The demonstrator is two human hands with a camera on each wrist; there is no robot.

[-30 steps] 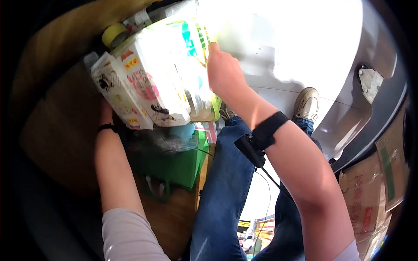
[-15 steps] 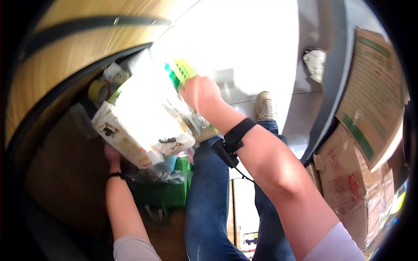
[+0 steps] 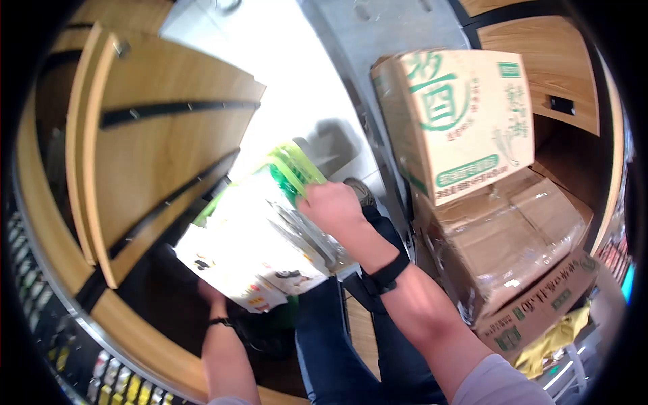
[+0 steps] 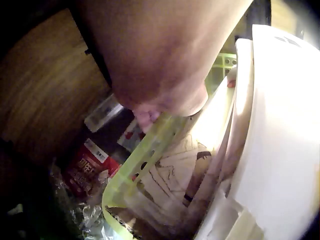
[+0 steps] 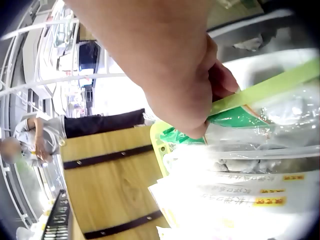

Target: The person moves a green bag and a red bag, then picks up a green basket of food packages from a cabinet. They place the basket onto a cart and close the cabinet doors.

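Note:
A light green plastic basket (image 3: 300, 162) stands tilted between the two hands in the head view, packed with white printed packages (image 3: 246, 246) and clear plastic bags. My right hand (image 3: 331, 206) grips its rim on the right side; in the right wrist view the fingers curl over the green edge beside a green wrapper (image 5: 240, 119). My left hand (image 3: 212, 291) is at the basket's lower left, largely hidden behind the packages in the head view. From the left wrist view, that hand holds the opposite green rim (image 4: 142, 152), its fingers on the outer side.
Wooden cabinet doors (image 3: 169, 145) rise at the left. Stacked cardboard boxes (image 3: 472, 128) stand to the right. A red packet (image 4: 87, 172) and crinkled clear plastic (image 4: 90, 217) lie below the basket. Another person (image 5: 37, 140) is in the right wrist view's background.
The head view has swung, bringing the cardboard boxes and cabinet doors into fuller view. The basket and both hands now appear lower and further right than half a second ago, with both grips kept.

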